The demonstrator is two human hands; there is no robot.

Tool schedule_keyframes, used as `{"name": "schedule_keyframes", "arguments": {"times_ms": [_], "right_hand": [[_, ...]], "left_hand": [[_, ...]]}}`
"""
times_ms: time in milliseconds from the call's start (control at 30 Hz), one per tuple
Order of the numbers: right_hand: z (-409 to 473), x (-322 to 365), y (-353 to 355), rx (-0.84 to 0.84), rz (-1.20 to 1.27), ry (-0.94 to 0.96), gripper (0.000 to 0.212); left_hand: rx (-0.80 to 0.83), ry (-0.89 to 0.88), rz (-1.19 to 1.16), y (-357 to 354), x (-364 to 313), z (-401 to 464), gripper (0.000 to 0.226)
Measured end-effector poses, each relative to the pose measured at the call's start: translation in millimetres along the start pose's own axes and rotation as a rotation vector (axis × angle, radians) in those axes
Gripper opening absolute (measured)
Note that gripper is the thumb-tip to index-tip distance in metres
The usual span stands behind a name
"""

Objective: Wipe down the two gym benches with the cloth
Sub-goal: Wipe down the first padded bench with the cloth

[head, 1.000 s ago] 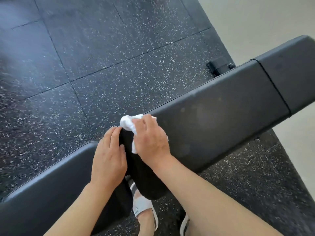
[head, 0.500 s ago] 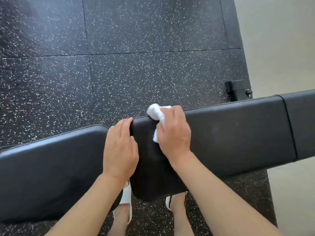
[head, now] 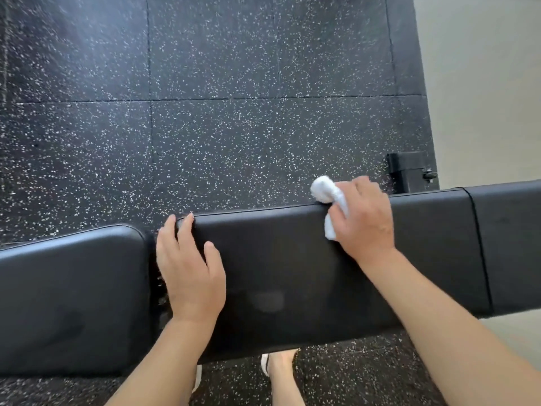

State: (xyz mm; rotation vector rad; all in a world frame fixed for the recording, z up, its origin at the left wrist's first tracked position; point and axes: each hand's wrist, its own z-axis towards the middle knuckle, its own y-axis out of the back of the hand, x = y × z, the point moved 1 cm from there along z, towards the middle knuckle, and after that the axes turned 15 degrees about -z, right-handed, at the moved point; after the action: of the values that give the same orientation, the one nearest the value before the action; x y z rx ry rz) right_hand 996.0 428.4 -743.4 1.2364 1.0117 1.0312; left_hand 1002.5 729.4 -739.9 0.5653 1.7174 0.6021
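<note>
The person stood at the near side of a long black padded bench (head: 307, 273), wiping its top along the far edge. The right hand (head: 364, 218) pressed a bunched white cloth (head: 323, 193) against that far edge, the fingers curled over the cloth and gripping it, with a wad of it sticking out to the left of the hand and a smaller fold showing beneath the palm. The left hand (head: 190, 273) lay flat on the left end of the same pad, fingers straight and spread, the fingertips reaching the far edge beside the gap that separated this pad from the second bench pad (head: 73, 297) on the left. A duller smudge showed on the near part of the pad, between the two arms. Judging from this, the work was at the wiping of the right-hand bench, with the near strip and the section past the seam at the far right probably not yet covered, and the left bench apparently waiting. The next stroke would call for steady downward pressure and a sweep over the smudged near area, the flat hand bracing the pad. The speckled rubber floor (head: 205, 112) lay beyond.
</note>
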Motion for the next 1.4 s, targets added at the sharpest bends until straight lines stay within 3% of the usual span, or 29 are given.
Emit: {"name": "schedule_keyframes", "arguments": {"times_ms": [100,200,367,467,567,767,900,1000,1267,1400], "right_hand": [[-1,-62,-5,0.013,-0.072,-0.045,0.024],[-2,-56,-7,0.0,0.013,-0.074,0.024],[7,52,-2,0.092,0.196,0.085,0.015],[22,137,3,0.184,0.351,0.232,0.019],[35,179,2,0.293,0.42,0.326,0.019],[39,117,11,0.429,0.449,0.475,0.019],[43,48,13,0.516,0.411,0.327,0.018],[43,49,14,0.528,0.406,0.28,0.013],[60,202,6,0.621,0.478,0.445,0.021],[73,263,6,0.733,0.405,0.55,0.013]], "left_hand": [[-0.105,0.006,0.132,-24,-8,-22,0.062],[-0.137,-0.052,0.208,-31,1,-25,0.064],[-0.148,-0.055,0.215,-37,6,-26,0.065],[-0.141,-0.046,0.213,-37,8,-25,0.063],[-0.152,-0.03,0.189,-37,7,-24,0.058],[-0.168,-0.074,0.204,-39,9,-26,0.056],[-0.144,-0.059,0.203,-40,9,-26,0.056],[-0.127,-0.054,0.186,-38,11,-27,0.056],[-0.011,-0.053,-0.021,-10,16,-23,0.062],[0.056,0.005,-0.092,18,30,-23,0.066]]}}
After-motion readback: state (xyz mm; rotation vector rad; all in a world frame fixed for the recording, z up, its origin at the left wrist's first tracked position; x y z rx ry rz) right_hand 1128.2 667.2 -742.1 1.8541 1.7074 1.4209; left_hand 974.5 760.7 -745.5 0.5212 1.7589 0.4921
